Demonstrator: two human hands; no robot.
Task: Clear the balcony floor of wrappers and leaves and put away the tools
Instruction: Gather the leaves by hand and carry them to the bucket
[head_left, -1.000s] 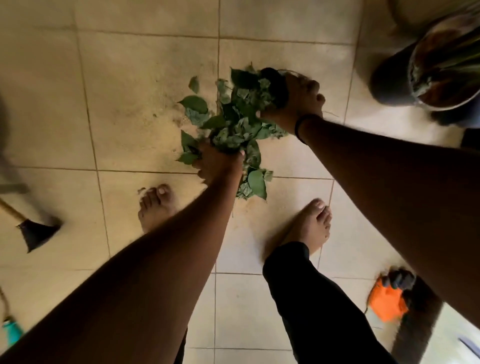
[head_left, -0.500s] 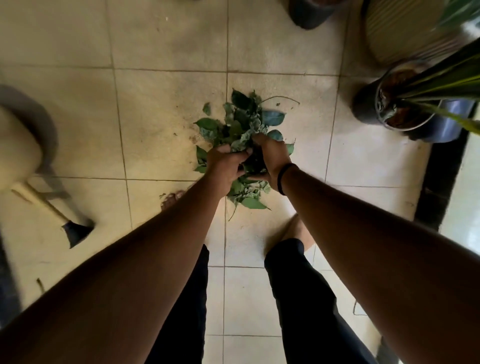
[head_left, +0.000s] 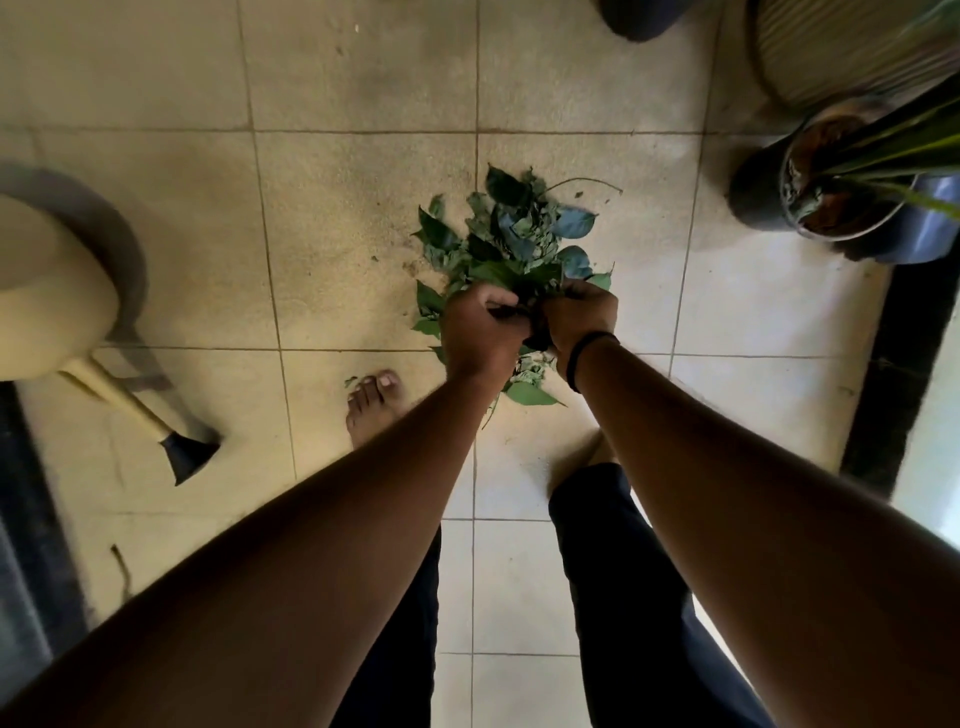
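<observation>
Two hands, left hand (head_left: 480, 335) and right hand (head_left: 576, 317), clutch crumpled green leaves (head_left: 511, 239).

Matt tiles, leaves partly glossy

The floor (head_left: 363, 234) is laid in matt, sandy-looking tiles. The leaves (head_left: 514, 239) look smooth, partly glossy, partly dry and crumpled. At 9 o'clock a matt plastic-looking watering can (head_left: 57, 306) is seen.

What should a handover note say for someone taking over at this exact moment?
Left hand and right hand both grip one bunch of leaves, pressed together. A few loose bits lie near the left foot. The watering can stands at left on the tiled floor.
Done: leaves gathered.
Left: bin the bunch, pick up stray bits, put away the can. No wrappers in view.
</observation>
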